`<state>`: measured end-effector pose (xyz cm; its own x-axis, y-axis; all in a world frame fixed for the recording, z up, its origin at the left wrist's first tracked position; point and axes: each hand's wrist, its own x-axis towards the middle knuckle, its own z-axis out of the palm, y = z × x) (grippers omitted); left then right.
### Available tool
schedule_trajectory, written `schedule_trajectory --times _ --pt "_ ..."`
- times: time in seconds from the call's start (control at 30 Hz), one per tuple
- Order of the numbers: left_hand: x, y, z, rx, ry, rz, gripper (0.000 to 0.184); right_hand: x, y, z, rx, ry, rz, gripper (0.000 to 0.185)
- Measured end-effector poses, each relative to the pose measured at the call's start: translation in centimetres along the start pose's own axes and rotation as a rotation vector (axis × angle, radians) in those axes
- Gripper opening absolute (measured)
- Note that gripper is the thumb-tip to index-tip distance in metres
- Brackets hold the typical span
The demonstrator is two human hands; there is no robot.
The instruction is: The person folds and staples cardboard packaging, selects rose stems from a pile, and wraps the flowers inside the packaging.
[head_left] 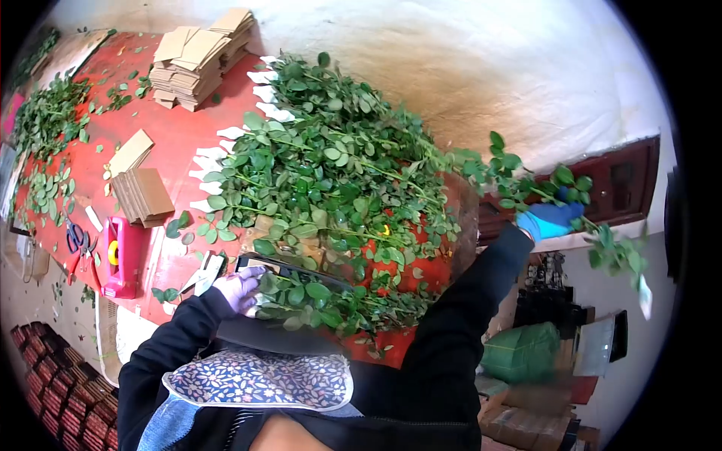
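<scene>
My right hand (553,218), in a blue glove, is raised to the right of the table, closed round a leafy flower stem (617,252). A white-wrapped head (644,297) hangs from that stem's lower end. At the table's near edge my left hand (239,291), in a lavender glove, has its fingers curled by the left end of some leafy stems (323,297); what they grip is hidden. A long black object (312,276) lies just beyond it. Farther back spreads a large pile of leafy stems (338,158), white-wrapped heads (214,169) along its left side.
The red table (177,248) holds stacked cardboard pieces (188,71), a smaller card stack (143,195), a pink tape dispenser (119,259) and scissors (74,237). A wall (466,68) stands behind. A green sack (519,353) sits on the right.
</scene>
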<state>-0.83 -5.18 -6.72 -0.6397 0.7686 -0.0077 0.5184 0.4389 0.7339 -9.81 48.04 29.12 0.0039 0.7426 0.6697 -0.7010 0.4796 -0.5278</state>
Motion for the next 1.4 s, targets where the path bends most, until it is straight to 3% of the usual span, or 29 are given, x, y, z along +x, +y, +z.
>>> schedule_trajectory --times 0.03,0.07,0.1,0.17,0.2,0.23,0.27,0.3,0.33,0.43,0.47,0.53,0.6,0.63,0.67,0.77,0.83,0.93,0.97,1.0,1.03,1.07,1.1,1.13,1.17,1.2,1.27,1.37,1.4 --pt "0.0 0.0 -0.1 0.012 0.016 0.037 0.027 -0.8 -3.4 0.6 -0.064 -0.079 -0.079 0.041" --pt "0.2 0.0 -0.2 0.018 0.012 0.045 0.027 1.8 -3.0 -2.2 -0.552 -0.243 -0.374 0.043" --pt "0.2 0.0 -0.5 0.007 -0.042 -0.008 0.03 1.1 -2.5 -2.6 -0.56 -0.229 -0.374 0.043" --pt "0.0 0.1 -0.6 -0.018 -0.092 -0.029 0.041 -1.1 -1.2 -0.7 -0.44 -0.268 0.061 0.031" --pt "0.0 0.3 -0.7 -0.008 -0.091 -0.011 0.041 0.3 4.6 -3.3 -0.329 -0.35 0.068 0.032" --pt "0.1 0.6 -0.7 -0.002 -0.032 0.019 0.043 -2.8 3.0 -1.4 -0.368 -0.372 0.165 0.034" --pt "0.0 0.7 -0.6 0.009 0.022 0.049 0.044 -4.3 3.6 -0.7 -0.125 -0.531 0.232 0.038" --pt "0.0 -1.2 0.8 -0.033 -0.028 0.016 0.047 -8.0 1.2 1.6 0.194 -0.537 0.522 0.037" --pt "-0.3 -1.3 1.2 -0.022 0.016 0.047 0.052 -11.5 0.9 1.9 0.193 -0.478 0.494 0.037" --pt "0.1 -2.1 1.3 -0.037 -0.034 0.088 0.054 -17.5 -0.4 6.5 -0.536 -1.306 -0.595 0.035" --pt "0.5 -1.9 1.1 0.018 0.04 0.19 0.046 -19.2 -0.5 7.6 -0.849 -1.579 -0.373 0.036" --pt "0.7 -1.6 0.9 -0.014 0.062 0.188 0.031 -22.0 7.5 4.6 -0.939 -1.471 -0.505 0.036" --pt "0.4 -1.5 0.8 -0.036 0.025 0.083 0.033 -22.3 11.8 0.9 -1.059 -1.468 -0.532 0.032" --pt "0.5 -1.2 0.6 -0.073 -0.029 -0.004 0.035 -21.5 11.0 1.1 -1.228 -1.622 -0.377 0.032" --pt "0.3 -1.4 0.4 -0.071 -0.035 0.0 0.035 -20.6 9.1 0.9 -1.206 -1.671 -0.472 0.032" --pt "0.6 -2.1 1.0 0.069 0.011 0.149 0.046 -21.7 4.8 3.0 -0.9 -1.483 -0.704 0.03" --pt "0.7 -1.8 1.3 -0.018 -0.028 0.096 0.048 -23.0 0.7 5.1 -0.825 -1.4 -0.776 0.032" --pt "1.0 -1.0 0.4 0.023 -0.012 0.164 0.049 -22.5 6.5 2.4 -0.91 -1.45 -0.451 0.028" --pt "0.9 -1.7 0.7 0.046 -0.009 0.159 0.05 -21.2 7.4 1.5 -1.028 -1.515 -0.504 0.008" --pt "0.6 -1.0 0.5 -0.206 -0.11 -0.106 0.051 -21.4 9.9 0.5 -1.032 -1.542 -0.326 0.016" --pt "0.6 -0.9 0.6 -0.159 -0.063 -0.018 0.052 -21.7 12.4 -0.5 -1.039 -1.55 -0.152 0.029" --pt "0.8 -0.8 0.6 -0.117 -0.018 0.069 0.052 -20.6 7.0 0.8 -1.155 -1.719 -0.232 0.038" --pt "0.8 -0.7 0.6 -0.101 -0.037 0.047 0.056 -22.5 7.4 1.2 -1.051 -1.619 -0.304 0.044" --pt "0.9 -0.9 1.0 -0.105 -0.048 0.046 0.056 -24.8 8.5 0.9 -0.582 -1.312 -0.432 0.031" --pt "0.7 -1.3 1.2 -0.164 -0.072 -0.025 0.059 -24.8 3.6 3.1 -0.603 -1.275 -0.647 0.019" --pt "0.7 -1.5 1.1 -0.217 -0.093 -0.095 0.062 -25.7 2.3 4.4 -0.606 -1.288 -0.67 0.012" --pt "1.3 -0.2 0.4 -0.069 -0.059 0.039 0.065 -27.3 0.6 6.6 -0.699 -1.403 -0.726 0.013" --pt "1.0 -0.3 0.5 -0.118 -0.058 0.038 0.066 -29.3 2.1 7.6 -0.633 -1.493 -0.567 0.026" --pt "1.1 -0.4 0.4 -0.019 -0.021 0.18 0.061 -30.7 3.0 7.8 -0.64 -1.493 -0.647 0.025"
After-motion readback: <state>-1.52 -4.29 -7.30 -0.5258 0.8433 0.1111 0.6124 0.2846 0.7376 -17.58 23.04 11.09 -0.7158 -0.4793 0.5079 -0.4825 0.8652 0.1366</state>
